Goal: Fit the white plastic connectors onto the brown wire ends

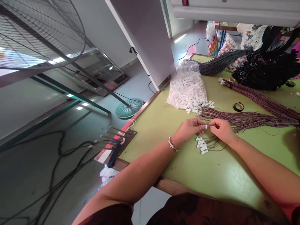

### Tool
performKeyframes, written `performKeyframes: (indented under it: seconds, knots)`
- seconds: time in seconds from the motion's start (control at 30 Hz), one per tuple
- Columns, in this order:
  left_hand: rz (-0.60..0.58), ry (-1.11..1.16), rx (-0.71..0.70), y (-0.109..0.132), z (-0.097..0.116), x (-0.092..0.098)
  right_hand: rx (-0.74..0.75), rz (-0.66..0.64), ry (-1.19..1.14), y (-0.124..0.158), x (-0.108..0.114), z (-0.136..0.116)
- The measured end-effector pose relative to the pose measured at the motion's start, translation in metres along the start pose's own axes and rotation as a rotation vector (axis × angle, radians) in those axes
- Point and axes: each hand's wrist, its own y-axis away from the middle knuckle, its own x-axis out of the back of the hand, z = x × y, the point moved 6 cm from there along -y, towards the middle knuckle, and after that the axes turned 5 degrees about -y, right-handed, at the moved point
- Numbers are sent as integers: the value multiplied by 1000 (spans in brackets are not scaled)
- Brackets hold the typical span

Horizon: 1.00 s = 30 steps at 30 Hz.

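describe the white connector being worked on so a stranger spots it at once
On the green table, find where the person's two hands meet. The white connector sits pinched at the left hand's fingertips, facing the right hand, which grips thin wires. Unlike the row of connectors lying below and the loose ones by the clear bag, it alone is held in fingers.

The pinched white piece (206,126), perhaps a connector, is too small to make out.
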Motion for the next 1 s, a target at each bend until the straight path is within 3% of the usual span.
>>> performKeyframes:
  seconds: [0.33,0.57,1.0]
  knots:
    - [37,-35,-12,-1,-1,-5,73,81,184,-1,-5,-5]
    - [145,-151,-13,5,1,-4,121,80,293,1,-5,-8]
    - [70,-173,16,-2,-4,-4,124,34,371,0,-11,-6]
